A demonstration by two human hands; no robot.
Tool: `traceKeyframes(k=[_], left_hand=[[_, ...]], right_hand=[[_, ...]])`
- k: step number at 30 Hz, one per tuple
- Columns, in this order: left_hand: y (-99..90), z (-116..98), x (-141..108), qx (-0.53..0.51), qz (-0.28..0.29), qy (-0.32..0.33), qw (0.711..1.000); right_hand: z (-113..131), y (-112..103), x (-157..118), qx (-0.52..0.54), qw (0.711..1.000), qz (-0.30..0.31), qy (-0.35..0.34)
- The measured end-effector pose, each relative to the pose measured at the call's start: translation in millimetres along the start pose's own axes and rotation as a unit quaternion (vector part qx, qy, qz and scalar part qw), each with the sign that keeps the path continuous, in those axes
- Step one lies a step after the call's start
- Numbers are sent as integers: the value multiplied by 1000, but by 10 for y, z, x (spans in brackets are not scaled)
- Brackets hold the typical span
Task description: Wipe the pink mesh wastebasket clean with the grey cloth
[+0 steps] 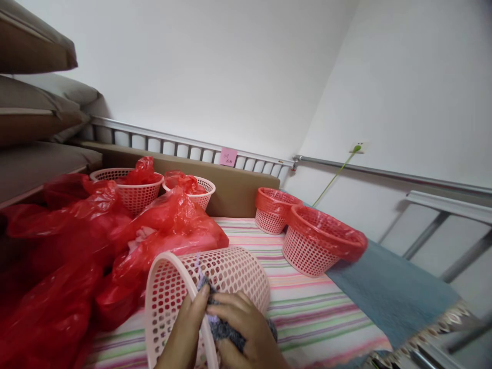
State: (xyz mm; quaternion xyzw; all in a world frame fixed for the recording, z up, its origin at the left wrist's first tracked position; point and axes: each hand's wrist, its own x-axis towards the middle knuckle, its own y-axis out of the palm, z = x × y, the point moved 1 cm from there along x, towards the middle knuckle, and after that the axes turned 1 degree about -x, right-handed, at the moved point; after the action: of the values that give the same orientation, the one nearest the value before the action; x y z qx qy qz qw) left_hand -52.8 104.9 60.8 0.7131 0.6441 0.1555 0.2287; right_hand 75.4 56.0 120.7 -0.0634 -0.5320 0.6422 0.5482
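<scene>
A pale pink perforated plastic basket (pixel 246 269) lies tipped on its side on the striped sheet, its mouth facing left. My left hand (pixel 186 325) is closed at the basket's rim, thumb up by the edge of a dark grey cloth with light purple parts (pixel 226 330). My right hand (pixel 248 323) bends its fingers over the same cloth and presses it against the outside of the basket. A thin purple strip (pixel 198 261) runs up from the cloth along the basket. The palms and part of the cloth are hidden.
Red plastic bags (pixel 172 230) are heaped at left, before two pink baskets (pixel 140 197) holding red bags. Two red-lined baskets (pixel 309 256) stand at right on the striped sheet (pixel 315 307). Stacked cushions (pixel 38 113), a metal rail (pixel 172 142) and a pink note (pixel 228 157) are behind.
</scene>
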Motion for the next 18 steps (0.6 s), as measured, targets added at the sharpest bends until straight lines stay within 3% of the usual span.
traceKeyframes(k=[3, 8, 11, 14, 18], left_hand=[[-75, 96, 37, 4, -18, -5, 1000], [-75, 123, 53, 8, -2, -22, 1000], [7, 61, 10, -4, 47, -7, 999], [99, -11, -50, -18, 93, 4, 995], [158, -50, -102, -20, 52, -49, 997]], right_hand=[[-19, 3, -8, -3, 1000, 18, -7], [-22, 30, -72, -64, 998, 28, -9], [-47, 25, -114, -107, 994, 18, -2], [-199, -7, -130, -159, 985, -12, 71], [-671, -102, -134, -252, 945, -53, 201]])
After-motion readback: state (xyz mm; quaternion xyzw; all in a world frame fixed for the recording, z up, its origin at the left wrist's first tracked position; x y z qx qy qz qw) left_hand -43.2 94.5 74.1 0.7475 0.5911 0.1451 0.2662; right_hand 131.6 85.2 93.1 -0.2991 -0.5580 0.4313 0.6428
